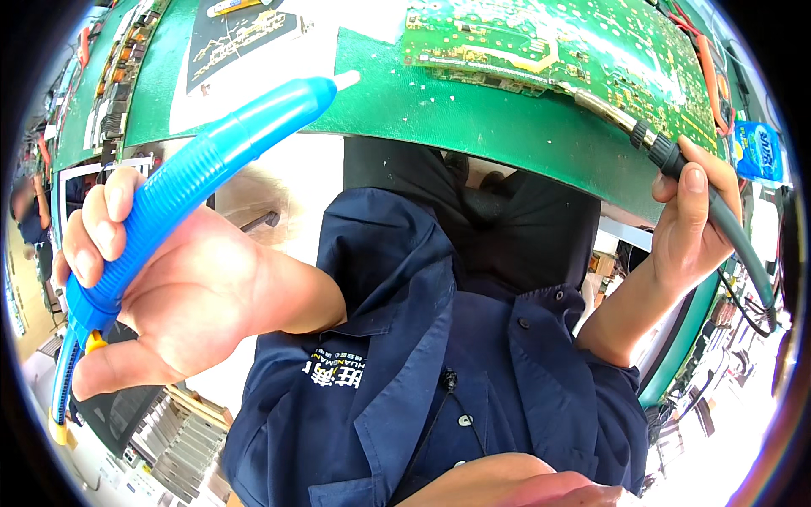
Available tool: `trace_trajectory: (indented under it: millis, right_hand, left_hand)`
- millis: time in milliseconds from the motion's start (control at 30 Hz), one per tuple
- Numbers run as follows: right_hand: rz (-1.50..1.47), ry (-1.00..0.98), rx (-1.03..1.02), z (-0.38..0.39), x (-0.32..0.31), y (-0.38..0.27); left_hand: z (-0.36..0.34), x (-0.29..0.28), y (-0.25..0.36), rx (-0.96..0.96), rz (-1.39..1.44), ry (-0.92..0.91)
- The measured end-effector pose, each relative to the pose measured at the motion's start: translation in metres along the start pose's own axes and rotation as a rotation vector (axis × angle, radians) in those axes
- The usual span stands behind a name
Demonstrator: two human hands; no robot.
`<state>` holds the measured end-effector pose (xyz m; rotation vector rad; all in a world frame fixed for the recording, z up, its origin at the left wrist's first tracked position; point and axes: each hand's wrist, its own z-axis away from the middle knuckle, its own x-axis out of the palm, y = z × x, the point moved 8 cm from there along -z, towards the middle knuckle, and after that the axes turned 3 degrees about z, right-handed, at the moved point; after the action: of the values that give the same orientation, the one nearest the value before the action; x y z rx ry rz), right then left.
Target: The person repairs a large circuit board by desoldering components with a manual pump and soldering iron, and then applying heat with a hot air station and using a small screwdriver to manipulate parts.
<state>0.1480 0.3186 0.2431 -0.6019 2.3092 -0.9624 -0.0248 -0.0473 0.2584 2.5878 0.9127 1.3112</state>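
A blue solder sucker with a pale nozzle lies in the grip of my left hand. The fingers wrap round its ribbed barrel, and the thumb rests by the yellow button near the plunger end. Its nozzle points up and right over the bench edge. My right hand holds a soldering iron by its dark grip, with the grey cable trailing down behind. The metal barrel reaches toward the lower edge of a green circuit board; whether the tip touches the board I cannot tell.
The board lies on a green bench mat. A white sheet with a dark printed panel is at the upper left, beside a long strip of components. A blue packet stands at the right. A person is at the far left.
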Motion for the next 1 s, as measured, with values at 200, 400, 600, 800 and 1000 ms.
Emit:
trace_trajectory:
  millis: [200,400,600,800,1000]
  right_hand:
    - [0.034,0.02,0.031,0.004,-0.004,0.003]
    - [0.105,0.003,-0.035,0.005,0.0,-0.008]
    - [0.115,-0.038,-0.076,0.008,0.005,-0.022]
    - [0.059,-0.073,-0.117,0.009,0.008,-0.022]
    - [0.041,-0.098,-0.177,0.014,0.011,-0.019]
  left_hand:
    - [0.0,0.001,0.002,0.005,0.014,0.0]
    - [0.004,0.0,-0.003,0.0,0.019,0.002]
    - [-0.001,-0.002,-0.005,-0.018,-0.019,0.002]
    - [-0.002,-0.001,-0.005,-0.002,-0.07,0.014]
    - [-0.004,0.0,-0.005,0.038,-0.081,0.006]
